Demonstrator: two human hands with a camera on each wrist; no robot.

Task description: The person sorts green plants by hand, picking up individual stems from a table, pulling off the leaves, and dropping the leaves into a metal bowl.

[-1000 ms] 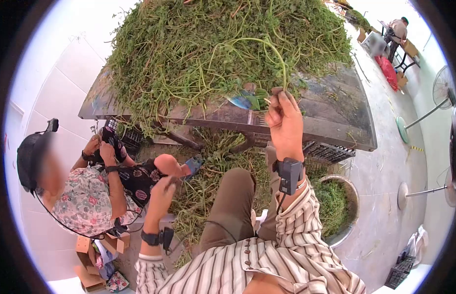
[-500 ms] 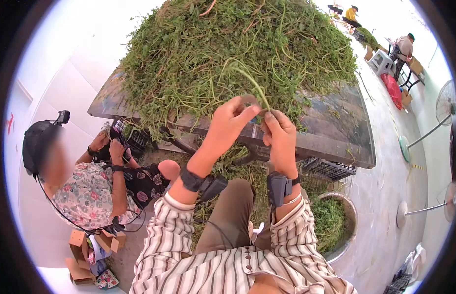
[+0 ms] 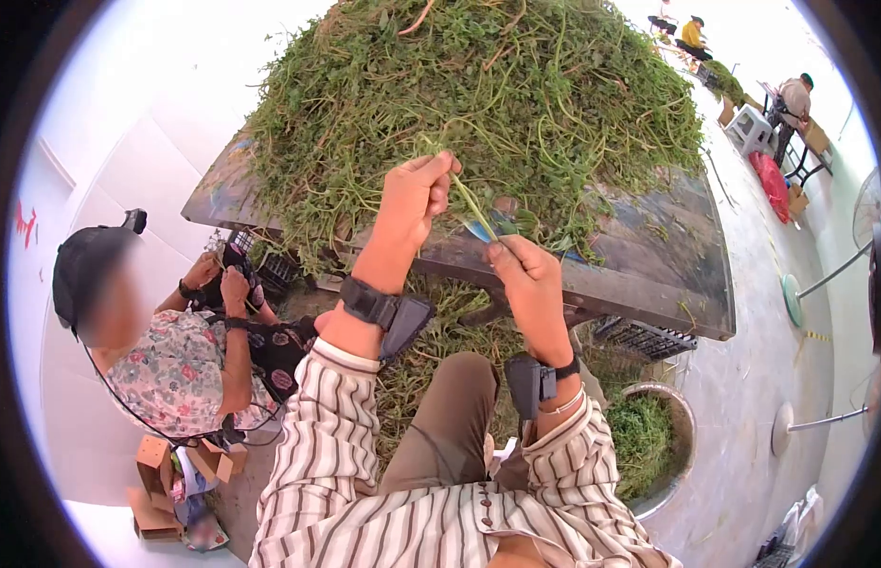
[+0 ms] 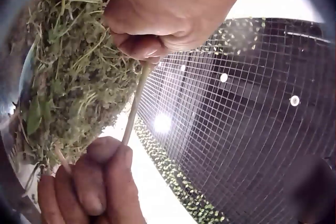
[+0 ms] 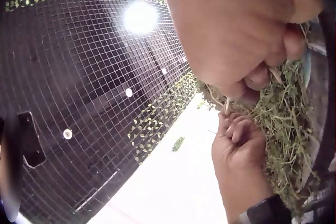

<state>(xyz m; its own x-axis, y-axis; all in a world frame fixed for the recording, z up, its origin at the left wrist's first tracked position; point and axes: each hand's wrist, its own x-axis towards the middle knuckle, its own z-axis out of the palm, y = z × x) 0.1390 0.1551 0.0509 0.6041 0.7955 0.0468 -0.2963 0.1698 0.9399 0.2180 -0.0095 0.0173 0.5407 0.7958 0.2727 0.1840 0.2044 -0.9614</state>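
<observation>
Both hands work on one green plant stem (image 3: pixel 471 203) above the table's front edge. My left hand (image 3: pixel 412 204) pinches its far end, fingers curled, and my right hand (image 3: pixel 533 284) pinches the near end between thumb and finger. In the left wrist view the stem (image 4: pixel 134 108) runs bare and straight between the two grips. A second pale stem piece (image 4: pixel 63 159) sticks out from the curled right fingers. Behind the hands rises a big heap of leafy green stems (image 3: pixel 478 85) on the dark table (image 3: pixel 649 275).
A blue object (image 3: pixel 478 230) lies at the table edge. Below right stands a round tub (image 3: pixel 688 426) of greens, beside a black crate (image 3: pixel 649 337). Loose stems litter the floor. Another person (image 3: pixel 185 360) sits at left, near open cardboard boxes (image 3: pixel 156 473).
My left hand has come up from low on the left to the stem, then slid away from the right hand along it. The stem, arched before, now runs straight between both hands.
</observation>
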